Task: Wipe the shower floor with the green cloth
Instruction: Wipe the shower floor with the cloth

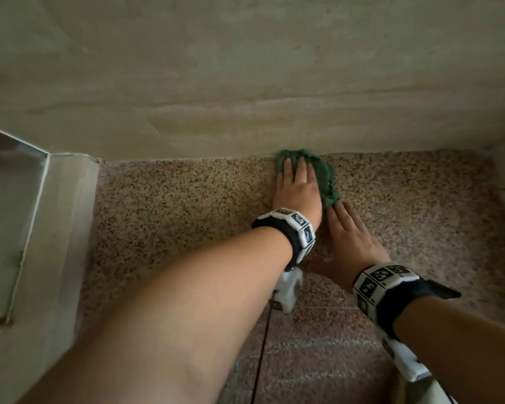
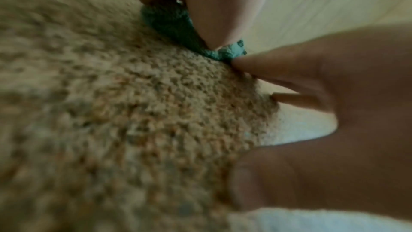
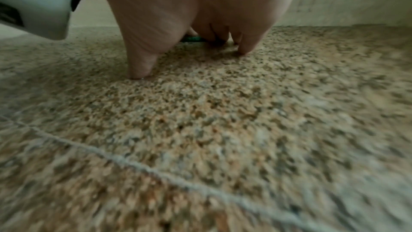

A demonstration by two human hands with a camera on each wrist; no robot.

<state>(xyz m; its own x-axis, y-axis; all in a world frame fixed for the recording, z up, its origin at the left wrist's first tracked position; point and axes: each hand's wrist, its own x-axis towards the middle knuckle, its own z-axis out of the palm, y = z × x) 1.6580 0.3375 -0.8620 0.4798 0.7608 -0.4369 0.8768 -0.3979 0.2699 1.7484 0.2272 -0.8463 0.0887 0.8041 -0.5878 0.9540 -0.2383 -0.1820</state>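
Beige stone wall (image 1: 245, 68), glass panel (image 1: 9, 176) at left, pale raised curb (image 1: 59, 228), dim light

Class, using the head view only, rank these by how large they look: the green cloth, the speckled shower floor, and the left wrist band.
1. Speckled shower floor, by far the largest.
2. Green cloth, partly hidden under the left hand.
3. Left wrist band, close to the visible cloth in size and nearer the camera, so this ranking is unsure.

No readable text, label, brand, number or sign in any view. Only markings: black-and-white square coded patterns on wristband of left hand (image 1: 296, 188) and on wristband of right hand (image 1: 351, 242); they carry no letters or digits. Wrist views blurred, no lettering there.
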